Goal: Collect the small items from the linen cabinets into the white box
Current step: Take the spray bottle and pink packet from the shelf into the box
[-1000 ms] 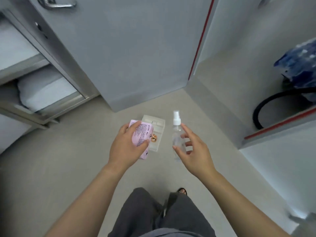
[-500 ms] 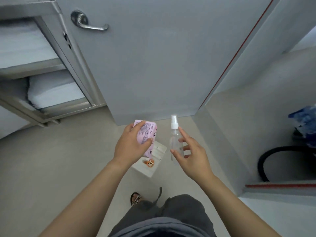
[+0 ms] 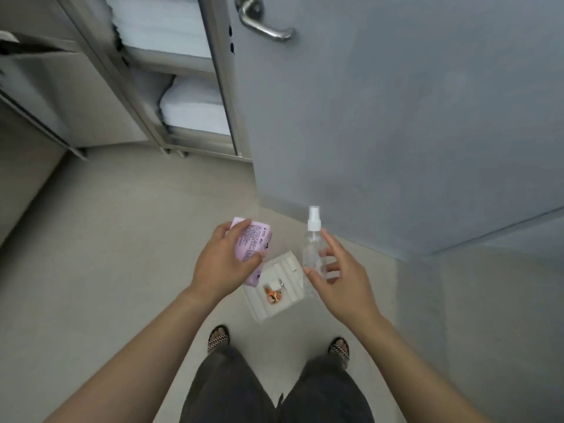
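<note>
My left hand (image 3: 222, 267) grips a pink packet (image 3: 253, 242) with printed text, held above the floor. My right hand (image 3: 338, 282) holds a clear spray bottle (image 3: 312, 248) with a white pump top, upright, between thumb and fingers. Below and between both hands the white box (image 3: 262, 312) sits on the floor just ahead of my feet. Inside it lie a small orange figure (image 3: 273, 296) and a few small white pieces. The packet covers the box's upper left corner.
A grey cabinet door (image 3: 381, 117) with a metal lever handle (image 3: 262, 24) stands open ahead. Left of it, cabinet shelves (image 3: 198, 138) hold folded white linen (image 3: 195, 111). A grey wall rises at the right. My sandalled feet stand right behind the box.
The view has swung so the door and shelves sit higher and the box lies nearer my feet. Both hands keep the same hold on the packet and the bottle.
</note>
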The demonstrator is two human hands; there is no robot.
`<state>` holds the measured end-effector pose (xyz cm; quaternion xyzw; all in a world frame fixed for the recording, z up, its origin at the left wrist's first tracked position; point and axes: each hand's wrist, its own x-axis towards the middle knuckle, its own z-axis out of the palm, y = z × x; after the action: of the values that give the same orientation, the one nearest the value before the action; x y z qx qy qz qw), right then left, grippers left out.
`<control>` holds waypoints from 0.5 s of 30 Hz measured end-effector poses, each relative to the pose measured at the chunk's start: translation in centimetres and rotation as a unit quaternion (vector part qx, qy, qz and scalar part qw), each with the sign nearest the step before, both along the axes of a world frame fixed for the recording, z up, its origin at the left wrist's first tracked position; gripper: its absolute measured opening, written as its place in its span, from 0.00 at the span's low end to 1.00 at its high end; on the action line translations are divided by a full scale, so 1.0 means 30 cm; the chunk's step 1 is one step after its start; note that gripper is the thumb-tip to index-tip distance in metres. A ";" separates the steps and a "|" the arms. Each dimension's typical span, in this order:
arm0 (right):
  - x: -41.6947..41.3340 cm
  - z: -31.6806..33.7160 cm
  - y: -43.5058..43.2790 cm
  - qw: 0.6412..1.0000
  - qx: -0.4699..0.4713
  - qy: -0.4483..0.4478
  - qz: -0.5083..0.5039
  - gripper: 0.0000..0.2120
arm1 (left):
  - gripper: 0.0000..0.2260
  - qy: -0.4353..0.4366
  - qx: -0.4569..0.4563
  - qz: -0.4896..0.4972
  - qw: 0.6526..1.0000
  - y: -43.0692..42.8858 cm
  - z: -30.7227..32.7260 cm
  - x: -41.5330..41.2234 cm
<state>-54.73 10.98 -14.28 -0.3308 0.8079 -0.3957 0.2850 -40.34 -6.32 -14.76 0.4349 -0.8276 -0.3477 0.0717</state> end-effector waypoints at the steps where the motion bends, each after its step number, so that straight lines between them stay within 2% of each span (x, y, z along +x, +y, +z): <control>1: -0.049 -0.022 0.005 1.000 0.004 -0.003 0.024 0.33 | 0.28 -0.003 0.001 0.023 1.000 0.023 -0.017 -0.021; 5: -0.204 -0.141 0.012 0.995 0.029 -0.009 0.092 0.33 | 0.28 -0.023 0.004 0.075 0.997 0.067 -0.105 -0.094; 9: -0.256 -0.305 -0.007 0.992 0.047 -0.029 0.110 0.33 | 0.27 -0.032 0.003 0.094 0.995 0.066 -0.223 -0.094; 15: -0.214 -0.795 -0.074 0.989 0.068 -0.050 0.125 0.33 | 0.28 -0.045 0.026 0.118 0.992 0.037 -0.686 -0.031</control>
<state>-61.15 8.77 -38.14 -0.3887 0.7700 -0.3176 0.3938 -41.27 -5.20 -35.33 0.5465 -0.7634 -0.3383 0.0635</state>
